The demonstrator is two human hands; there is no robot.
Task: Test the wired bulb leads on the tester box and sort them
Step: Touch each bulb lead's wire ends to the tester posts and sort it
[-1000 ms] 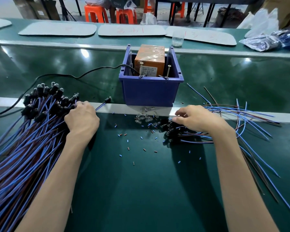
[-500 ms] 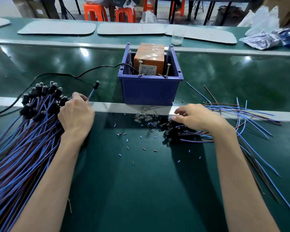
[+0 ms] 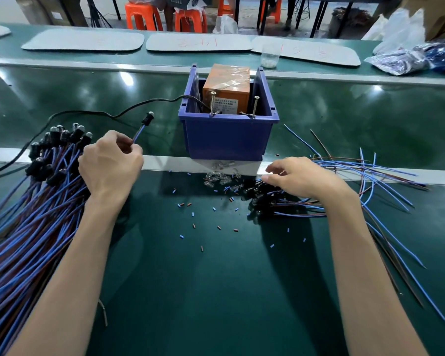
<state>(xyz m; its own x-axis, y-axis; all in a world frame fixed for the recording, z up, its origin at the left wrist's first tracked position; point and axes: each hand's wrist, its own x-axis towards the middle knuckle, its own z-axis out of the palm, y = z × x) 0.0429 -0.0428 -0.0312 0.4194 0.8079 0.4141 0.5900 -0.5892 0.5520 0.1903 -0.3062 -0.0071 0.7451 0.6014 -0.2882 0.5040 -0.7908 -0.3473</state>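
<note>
- Left hand (image 3: pixel 111 165) pinches one bulb lead (image 3: pixel 141 125), bulb end up, just beside one big bundle (image 3: pixel 23 227).
- Right hand (image 3: pixel 301 177) rests on one smaller pile (image 3: pixel 280 204); its grip is unclear.
- Beyond, between both hands: one tester box (image 3: pixel 226 140) with two upright screws (image 3: pixel 212 102).

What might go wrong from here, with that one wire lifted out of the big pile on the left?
The left hand pinches one lead right beside the big bundle. If its tail is caught in there, pulling may drag or tangle the neighbouring wires. The loose glass bulbs lie on the table close to the right hand, so a careless sweep might crush or scatter them.
</note>
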